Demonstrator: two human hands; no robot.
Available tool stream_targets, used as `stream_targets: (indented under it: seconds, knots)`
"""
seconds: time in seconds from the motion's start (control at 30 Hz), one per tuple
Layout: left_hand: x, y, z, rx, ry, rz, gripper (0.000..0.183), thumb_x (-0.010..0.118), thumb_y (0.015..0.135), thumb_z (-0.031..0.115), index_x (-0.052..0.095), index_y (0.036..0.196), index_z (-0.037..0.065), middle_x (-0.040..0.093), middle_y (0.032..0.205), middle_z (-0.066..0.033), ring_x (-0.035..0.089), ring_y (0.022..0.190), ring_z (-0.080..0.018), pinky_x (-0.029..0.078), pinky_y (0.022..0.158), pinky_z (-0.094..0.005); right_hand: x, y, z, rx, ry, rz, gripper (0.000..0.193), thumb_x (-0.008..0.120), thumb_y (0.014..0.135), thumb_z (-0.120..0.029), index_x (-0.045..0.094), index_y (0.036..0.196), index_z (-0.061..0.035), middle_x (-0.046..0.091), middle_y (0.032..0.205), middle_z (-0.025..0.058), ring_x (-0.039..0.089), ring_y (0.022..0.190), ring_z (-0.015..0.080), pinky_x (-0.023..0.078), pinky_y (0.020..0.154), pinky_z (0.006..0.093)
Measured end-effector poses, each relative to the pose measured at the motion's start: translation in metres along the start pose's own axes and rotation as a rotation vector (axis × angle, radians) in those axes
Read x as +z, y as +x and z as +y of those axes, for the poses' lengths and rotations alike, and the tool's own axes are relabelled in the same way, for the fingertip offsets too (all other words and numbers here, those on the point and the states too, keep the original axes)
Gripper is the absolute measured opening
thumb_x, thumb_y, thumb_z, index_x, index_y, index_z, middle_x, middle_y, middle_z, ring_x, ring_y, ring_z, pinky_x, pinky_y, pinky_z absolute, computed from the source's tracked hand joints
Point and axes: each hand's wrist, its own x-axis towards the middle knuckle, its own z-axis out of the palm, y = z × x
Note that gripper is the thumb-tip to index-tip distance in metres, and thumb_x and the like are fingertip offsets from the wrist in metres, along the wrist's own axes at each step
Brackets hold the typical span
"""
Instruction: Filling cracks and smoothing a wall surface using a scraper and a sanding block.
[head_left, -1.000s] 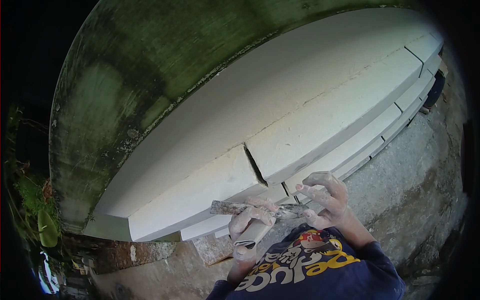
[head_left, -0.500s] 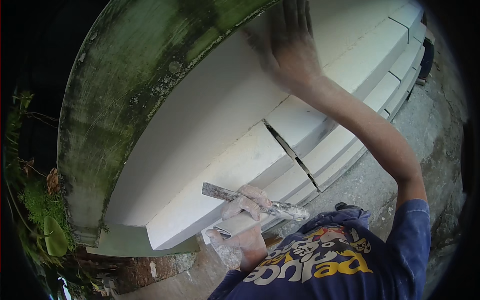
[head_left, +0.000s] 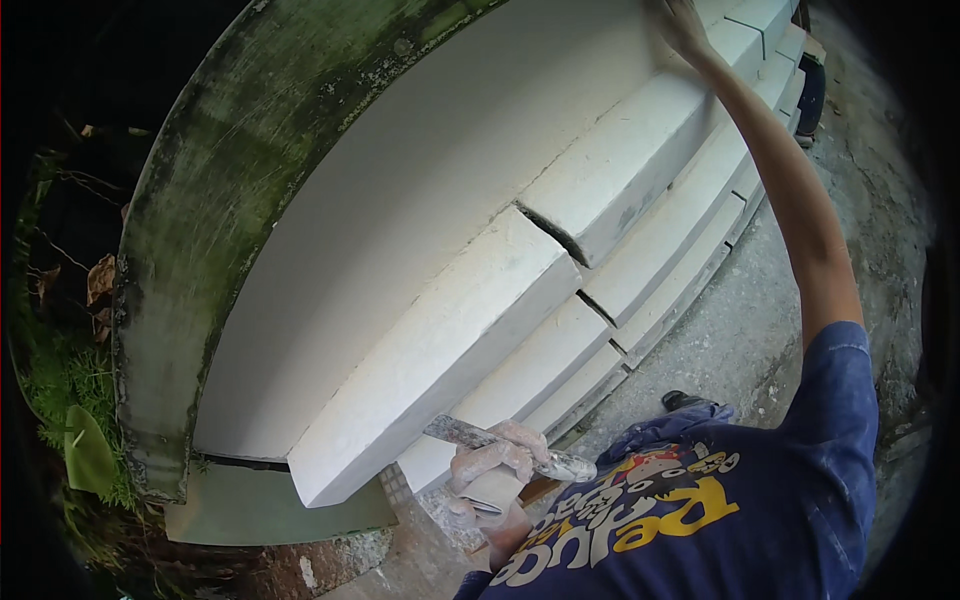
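Note:
My left hand (head_left: pixel 490 470), coated in white dust, is closed around a scraper (head_left: pixel 465 432) with a flat narrow blade and a white-spattered handle. The same hand also holds a folded pale sheet (head_left: pixel 497 490) whose material I cannot make out. At the top edge my right hand (head_left: pixel 685 25) lies against the white surface (head_left: pixel 420 200) by the upper row of white blocks (head_left: pixel 430 360). Its fingers look stretched out, though they are partly cut off by the frame. It holds nothing that I can see.
A mossy green curved wall (head_left: pixel 230 200) borders the white surface on the left, with plants (head_left: pixel 90 450) beside it. Blocks step down in layers, with dark gaps between them. Grey concrete floor (head_left: pixel 725 310) lies at the right. A dark-clothed leg (head_left: pixel 812 95) shows at far right.
My right hand has moved up and right along the white surface, toward the top edge. The left hand still holds the scraper and folded sheet. The view has shifted a little.

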Motion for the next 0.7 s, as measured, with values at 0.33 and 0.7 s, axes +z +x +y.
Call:
stream_targets:
  seconds: [0.33,0.7]
  knots:
    - [0.009,-0.023,0.010,-0.072,-0.058,-0.149,0.092,0.034,0.087,0.087,0.057,0.069,0.000,0.059,0.062,-0.0151,0.061,0.059,-0.0305,0.046,0.054,-0.0401,0.258,0.057,-0.169,0.203,-0.731,0.603,0.057,0.045,0.102,-0.036,0.045,0.150,-0.0049,0.037,0.157,0.0284,0.023,0.150,0.0494,0.018,0.124,0.0578]
    - [0.003,0.012,-0.012,-0.232,-0.143,-0.679,0.088,0.036,0.090,0.085,0.056,0.067,0.002,0.060,0.067,-0.0149,0.059,0.057,-0.0282,0.043,0.054,-0.0375,0.335,0.015,-0.289,-0.406,-0.402,-0.477,0.059,0.035,0.106,-0.041,0.032,0.158,-0.0137,0.023,0.165,0.0160,0.018,0.154,0.0338,0.014,0.128,0.0508]
